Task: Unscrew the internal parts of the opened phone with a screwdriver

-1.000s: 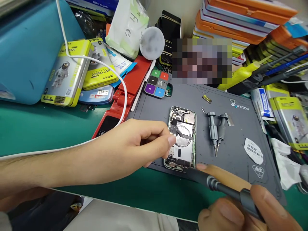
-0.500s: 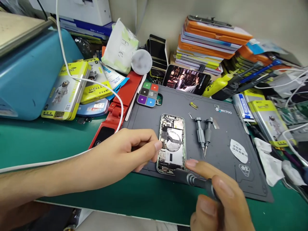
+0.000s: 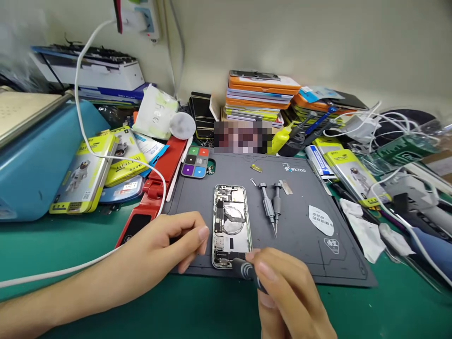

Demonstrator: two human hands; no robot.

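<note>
An opened phone (image 3: 231, 225) with its insides showing lies face-up on a dark grey work mat (image 3: 303, 245). My left hand (image 3: 165, 245) rests on the mat just left of the phone, fingers curled and thumb pressed to the forefinger near the phone's left edge; what it pinches, if anything, is too small to see. My right hand (image 3: 286, 292) grips a dark screwdriver (image 3: 247, 272), whose tip sits at the phone's bottom end.
Two more screwdrivers (image 3: 271, 207) lie on the mat right of the phone. A coloured screw tray (image 3: 195, 165), a red tool (image 3: 155, 193), yellow battery boxes (image 3: 84, 176), a blue machine (image 3: 31, 160), stacked cases (image 3: 261, 96) and cables (image 3: 395, 141) crowd the green table (image 3: 52, 245).
The view has lifted and pulled back, showing the wall and more clutter. My right hand slid further up the screwdriver toward its tip. My left hand stays beside the phone.
</note>
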